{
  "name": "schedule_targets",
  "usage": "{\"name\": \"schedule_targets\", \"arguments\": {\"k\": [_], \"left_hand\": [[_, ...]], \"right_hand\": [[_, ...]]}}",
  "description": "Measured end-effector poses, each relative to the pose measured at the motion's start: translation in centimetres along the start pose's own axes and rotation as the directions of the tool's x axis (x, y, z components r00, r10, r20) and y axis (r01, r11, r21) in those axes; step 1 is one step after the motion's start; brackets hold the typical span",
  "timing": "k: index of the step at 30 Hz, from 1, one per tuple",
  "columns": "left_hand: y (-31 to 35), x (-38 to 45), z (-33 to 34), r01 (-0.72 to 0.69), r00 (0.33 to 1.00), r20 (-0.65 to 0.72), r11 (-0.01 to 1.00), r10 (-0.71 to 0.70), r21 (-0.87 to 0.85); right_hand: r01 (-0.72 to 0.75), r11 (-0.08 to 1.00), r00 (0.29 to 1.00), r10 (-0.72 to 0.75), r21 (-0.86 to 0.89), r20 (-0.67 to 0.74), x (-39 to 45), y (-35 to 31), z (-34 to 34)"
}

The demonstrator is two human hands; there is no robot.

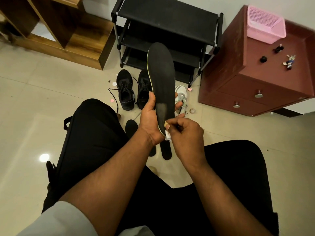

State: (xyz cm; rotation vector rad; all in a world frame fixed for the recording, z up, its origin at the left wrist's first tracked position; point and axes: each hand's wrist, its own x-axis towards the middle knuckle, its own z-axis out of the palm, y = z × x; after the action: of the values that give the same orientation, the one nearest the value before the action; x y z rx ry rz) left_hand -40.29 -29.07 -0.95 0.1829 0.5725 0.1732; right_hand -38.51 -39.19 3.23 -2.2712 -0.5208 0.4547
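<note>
- Just in front of the shoe rack (167,17), I have the black insole (161,77) held upright. Its toe end rises across the rack's lower shelves and its heel end sits down in the hands.
- My left hand (150,120) grasps the heel half, with the thumb on the left edge and the fingers curled round the back, their tips showing at the right edge.
- My right hand (185,133) is clenched in a pinch on a small white scrap (167,136) touching the insole's heel edge; I cannot tell what the scrap is.
- At the foot of the rack, two black shoes (125,90) stand on the floor (51,99) with loose laces, one partly behind the insole.
- By the rack's right leg, a white shoe (182,94) is mostly hidden behind the insole and fingers.
- Nearer to me than the rack, two dark insoles (166,152) lie on the floor beneath the hands.
- Right of the rack stands a red-brown cabinet (255,79) with a pink basket (265,24) on top; left of the rack is a wooden shelf unit (68,36).
</note>
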Motion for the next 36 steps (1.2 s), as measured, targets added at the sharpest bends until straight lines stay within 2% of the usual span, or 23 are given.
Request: {"name": "schedule_targets", "arguments": {"k": [4, 7, 13, 16, 19, 24, 28, 33, 36], "left_hand": [[-0.4, -0.7, 0.4, 0.074, 0.997, 0.03, 0.997, -0.074, -0.013], [-0.7, -1.1, 0.5, 0.072, 0.997, 0.03, 0.995, -0.071, -0.061], [0.3, -0.5, 0.1, 0.032, 0.999, 0.017, 0.998, -0.031, -0.057], [0.4, -0.1, -0.2, -0.02, 1.0, -0.005, 1.0, 0.02, -0.022], [0.0, -0.1, 0.0, -0.011, 1.0, 0.016, 1.0, 0.011, -0.017], [-0.2, -0.5, 0.2, 0.076, 0.995, 0.061, 0.996, -0.073, -0.051], [-0.5, -1.1, 0.1, 0.128, 0.989, 0.08, 0.988, -0.121, -0.082], [0.2, -0.8, -0.3, 0.128, 0.988, 0.094, 0.991, -0.123, -0.047], [0.3, -0.2, -0.5, 0.076, 0.994, 0.078, 0.996, -0.072, -0.043]], "right_hand": [[0.061, 0.998, 0.995, -0.059, 0.027, -0.08, 2.5, -1.2, 0.3], [0.107, 0.994, 0.987, -0.103, 0.024, -0.124, 4.3, -2.2, 0.5], [0.142, 0.987, 0.989, -0.138, -0.078, 0.05, 2.2, -1.2, 0.3], [0.124, 0.984, 0.99, -0.114, -0.125, 0.088, -0.3, -0.2, -0.5], [0.112, 0.986, 0.993, -0.106, -0.125, 0.056, -1.1, 0.4, -0.8], [0.229, 0.962, 0.97, -0.238, -0.145, -0.048, 2.1, -0.7, 0.0], [0.243, 0.957, 0.961, -0.26, -0.162, -0.097, 5.0, -1.9, 0.2], [0.231, 0.962, 0.973, -0.224, -0.149, 0.062, 3.5, -1.6, -0.2], [0.236, 0.963, 0.968, -0.221, -0.132, 0.118, 0.4, -0.7, -0.8]]}}
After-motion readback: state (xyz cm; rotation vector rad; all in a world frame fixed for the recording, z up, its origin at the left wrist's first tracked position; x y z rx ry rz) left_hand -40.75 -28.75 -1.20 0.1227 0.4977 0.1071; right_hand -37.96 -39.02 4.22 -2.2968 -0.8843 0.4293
